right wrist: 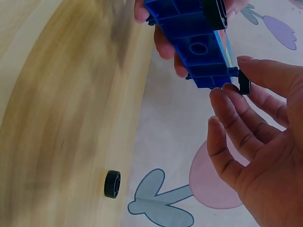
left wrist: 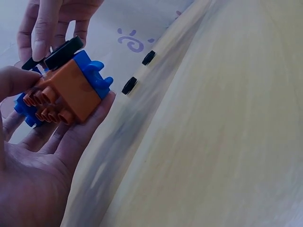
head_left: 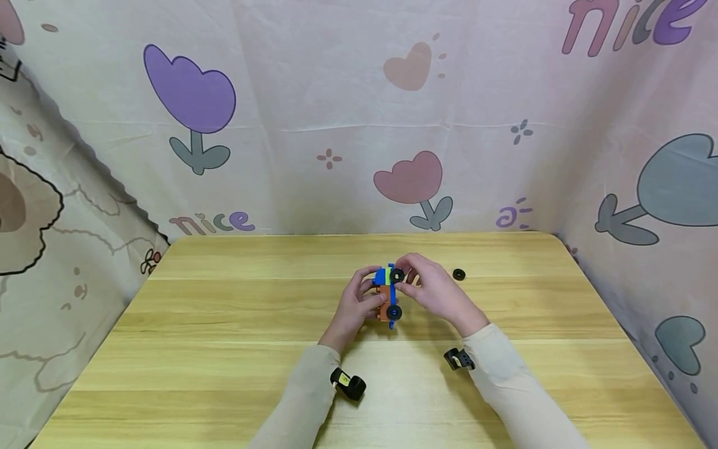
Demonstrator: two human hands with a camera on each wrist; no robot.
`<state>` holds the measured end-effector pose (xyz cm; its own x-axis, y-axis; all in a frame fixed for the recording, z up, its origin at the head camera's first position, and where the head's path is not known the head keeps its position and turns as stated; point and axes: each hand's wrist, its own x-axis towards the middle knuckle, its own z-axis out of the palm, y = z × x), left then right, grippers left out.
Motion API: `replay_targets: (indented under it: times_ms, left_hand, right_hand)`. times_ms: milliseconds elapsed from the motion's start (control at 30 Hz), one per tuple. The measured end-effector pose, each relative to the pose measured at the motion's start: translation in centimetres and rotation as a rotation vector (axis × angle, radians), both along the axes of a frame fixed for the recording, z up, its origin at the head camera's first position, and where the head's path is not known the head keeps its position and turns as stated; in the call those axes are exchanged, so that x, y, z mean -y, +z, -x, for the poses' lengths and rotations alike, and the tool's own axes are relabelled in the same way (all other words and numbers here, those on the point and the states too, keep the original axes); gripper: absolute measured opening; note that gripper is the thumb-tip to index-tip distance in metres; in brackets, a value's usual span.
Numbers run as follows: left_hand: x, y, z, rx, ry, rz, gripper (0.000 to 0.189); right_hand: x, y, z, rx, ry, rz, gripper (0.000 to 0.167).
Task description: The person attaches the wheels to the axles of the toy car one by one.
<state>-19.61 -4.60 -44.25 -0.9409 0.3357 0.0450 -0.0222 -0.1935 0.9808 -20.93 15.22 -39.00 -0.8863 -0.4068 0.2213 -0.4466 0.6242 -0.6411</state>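
Observation:
My left hand point(head_left: 350, 307) holds a toy vehicle of building blocks point(head_left: 384, 310), tipped so its wheeled side faces right. Orange studded blocks point(left wrist: 78, 92) and blue and green pieces sit on its blue base point(right wrist: 189, 33). Between thumb and fingers, my right hand point(head_left: 437, 292) pinches a black wheel point(right wrist: 244, 82) against a blue axle peg at one end of the base; I cannot tell whether it is fully seated. Another black wheel point(head_left: 394, 312) is mounted on the same side, at the other end.
Loose black wheels point(left wrist: 129, 85) lie on the wooden table point(head_left: 224, 324) beyond the hands; the head view shows one loose wheel point(head_left: 459, 274) right of the right hand. A printed cloth point(head_left: 314, 93) hangs behind the table and along its sides.

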Motion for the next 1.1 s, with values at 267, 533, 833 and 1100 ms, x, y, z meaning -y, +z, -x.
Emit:
replay_targets:
  times_ms: [267, 533, 833, 1100]
  left_hand:
    - [-0.1, -2.0, 0.9, -0.011, 0.000, -0.005, 0.063]
    - [-0.4, -2.0, 0.7, -0.044, 0.041, 0.028, 0.050]
    - [-0.9, -1.8, 0.7, -0.011, 0.129, 0.006, 0.043]
    - [-0.8, -0.4, 0.1, 0.011, 0.128, 0.016, 0.040]
  right_hand:
    - [0.1, -0.3, 0.2, -0.003, 0.012, 0.005, 0.031]
    - [0.4, -0.5, 0.2, -0.003, 0.028, 0.021, 0.028]
    - [0.6, -0.7, 0.0, 0.006, 0.055, 0.081, 0.022]
    - [0.7, -0.9, -0.1, 0.092, -0.014, 0.204, 0.018]
